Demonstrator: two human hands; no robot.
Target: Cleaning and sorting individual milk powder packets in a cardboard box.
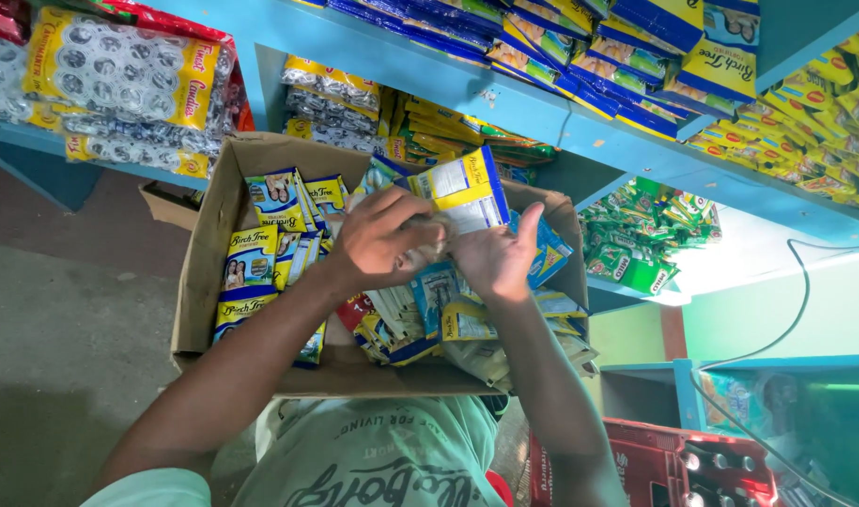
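**Blue-and-yellow foil sachets gripped over the carton**

Blue-and-yellow foil sachets (pixel 462 192) stand up out of my two hands, above the middle of the open brown cardboard carton (pixel 204 235). My left hand (pixel 378 239) is curled shut over the bundle's near side; my right hand (pixel 495 258) clamps it from the other side, thumb raised, both touching. Below them more sachets fill the carton in rows. Beyond, blue-painted wooden shelves (pixel 542 117) carry yellow packets, and green packets (pixel 636 239) are stacked to the right.
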